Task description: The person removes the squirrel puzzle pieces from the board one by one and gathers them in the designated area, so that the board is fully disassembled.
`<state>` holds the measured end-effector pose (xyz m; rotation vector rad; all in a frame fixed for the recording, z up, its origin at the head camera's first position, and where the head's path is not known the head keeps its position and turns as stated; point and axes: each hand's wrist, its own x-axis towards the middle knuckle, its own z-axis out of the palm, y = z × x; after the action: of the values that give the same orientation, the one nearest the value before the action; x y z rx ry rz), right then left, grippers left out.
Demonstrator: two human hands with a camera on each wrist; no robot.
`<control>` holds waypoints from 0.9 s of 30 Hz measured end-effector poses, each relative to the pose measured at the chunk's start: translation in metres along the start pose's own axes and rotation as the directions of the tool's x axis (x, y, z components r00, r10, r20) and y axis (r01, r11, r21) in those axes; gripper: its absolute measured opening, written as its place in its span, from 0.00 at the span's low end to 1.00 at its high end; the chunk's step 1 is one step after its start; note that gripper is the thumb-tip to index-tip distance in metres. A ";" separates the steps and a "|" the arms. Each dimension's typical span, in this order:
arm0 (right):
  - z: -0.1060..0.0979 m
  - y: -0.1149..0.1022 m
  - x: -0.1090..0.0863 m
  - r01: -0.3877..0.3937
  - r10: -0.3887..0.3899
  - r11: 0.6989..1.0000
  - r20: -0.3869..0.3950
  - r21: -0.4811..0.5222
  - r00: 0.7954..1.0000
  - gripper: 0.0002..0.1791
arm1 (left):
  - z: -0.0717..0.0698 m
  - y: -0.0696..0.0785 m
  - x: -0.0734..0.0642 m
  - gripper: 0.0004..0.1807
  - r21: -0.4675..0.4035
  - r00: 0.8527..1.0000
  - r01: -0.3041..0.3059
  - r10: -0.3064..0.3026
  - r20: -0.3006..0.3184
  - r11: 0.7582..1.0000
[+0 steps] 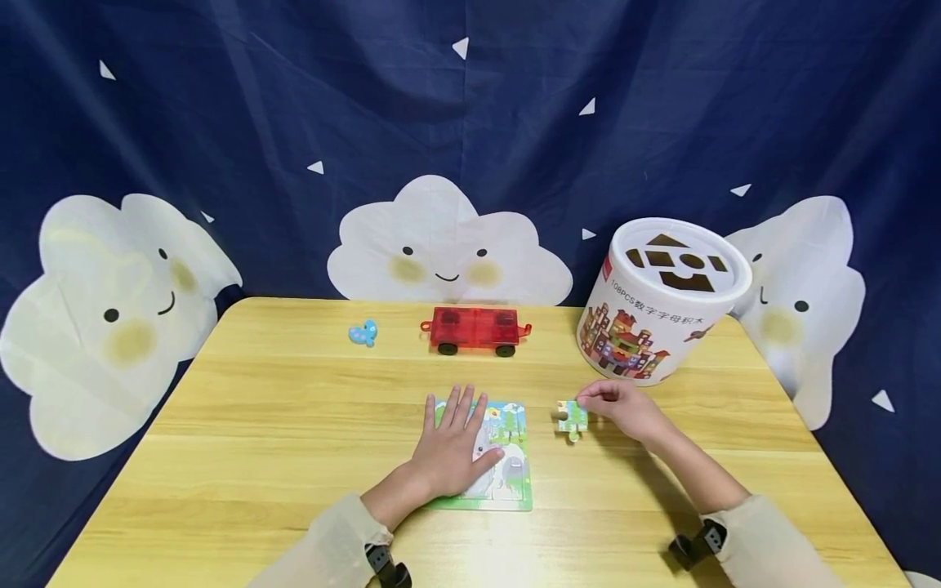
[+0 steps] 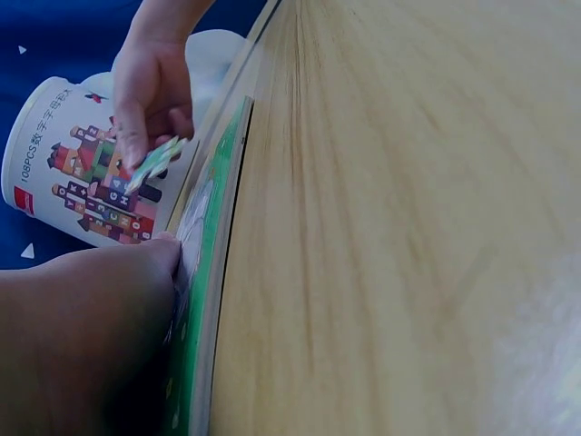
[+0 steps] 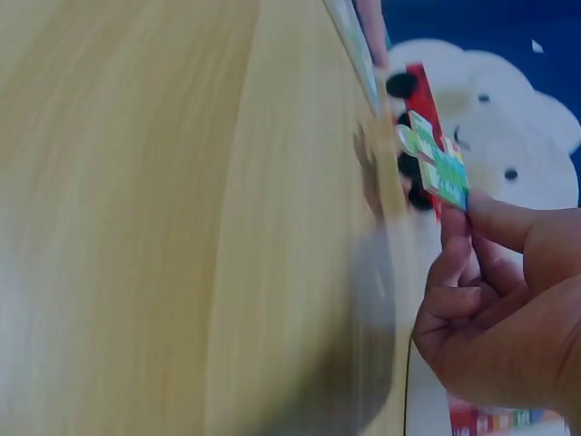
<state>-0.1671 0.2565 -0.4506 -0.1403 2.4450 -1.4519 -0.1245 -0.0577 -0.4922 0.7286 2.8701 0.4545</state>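
Observation:
A flat jigsaw puzzle board (image 1: pixel 515 490) with a green border lies on the table, showing a printed scene with trees and sky. My left hand (image 1: pixel 454 449) rests on its left part, fingers spread and straight, hiding much of the picture. To the right of the board, my right hand (image 1: pixel 625 408) pinches a puzzle piece (image 1: pixel 573 416) by its edge between thumb and fingers. In the right wrist view the puzzle piece (image 3: pixel 438 168) shows green and blue print and a rounded tab, held up above the tabletop.
A red toy wagon (image 1: pixel 474 328) with black wheels stands behind the board. Left of it lies a small blue toy figure (image 1: pixel 363 333). A large white bucket of blocks (image 1: pixel 654 302) with shape holes in its lid stands at the back right of the wooden table (image 1: pixel 294 433).

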 end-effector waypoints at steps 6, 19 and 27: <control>-0.032 0.015 -0.012 -0.013 0.013 1.000 0.002 -0.024 1.000 0.16 | 0.005 -0.003 0.002 0.48 0.015 1.000 -0.004 0.004 -0.024 1.000; -0.074 0.043 -0.026 -0.089 0.088 0.993 -0.019 -0.082 0.996 0.17 | 0.004 -0.002 0.002 0.48 0.029 1.000 0.014 -0.014 -0.003 0.999; -0.073 0.050 -0.026 -0.096 0.084 0.981 -0.075 -0.169 0.994 0.17 | 0.009 -0.005 0.003 0.48 0.047 1.000 0.015 -0.014 -0.005 0.999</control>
<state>-0.1611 0.3487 -0.4565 -0.0169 2.5937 -1.2252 -0.1277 -0.0579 -0.5023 0.7146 2.8977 0.3888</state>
